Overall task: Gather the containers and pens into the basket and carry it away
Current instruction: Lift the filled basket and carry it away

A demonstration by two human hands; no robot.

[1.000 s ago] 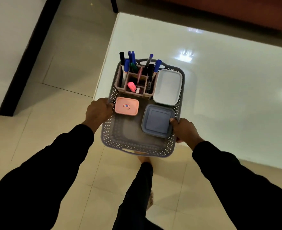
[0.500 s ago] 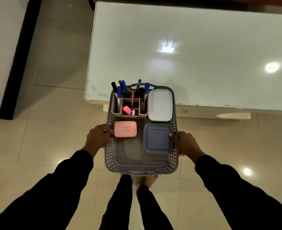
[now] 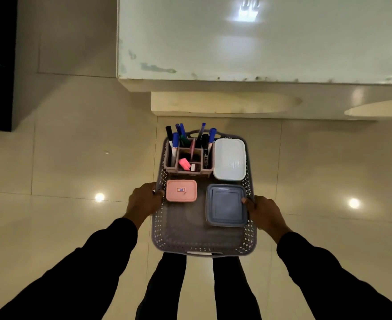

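Note:
I hold a grey perforated basket (image 3: pixel 190 247) in the air over the floor, clear of the table. My left hand (image 3: pixel 144 200) grips its left rim and my right hand (image 3: pixel 265 210) grips its right rim. Inside stand a pink pen holder (image 3: pixel 188 173) with several pens (image 3: pixel 182 133), a small pink container (image 3: pixel 181 191), a white lidded container (image 3: pixel 229 159) and a blue-grey lidded container (image 3: pixel 226 205).
The glossy white table (image 3: pixel 259 42) lies ahead, its front edge well beyond the basket. Beige tiled floor (image 3: pixel 74 158) spreads all around. A black strip along a wall (image 3: pixel 1 65) runs at the far left. My legs (image 3: pixel 197 285) show below the basket.
The basket has come off the table and back toward me, and now hangs over the floor. The table has receded upward in view. Both hands keep their grip.

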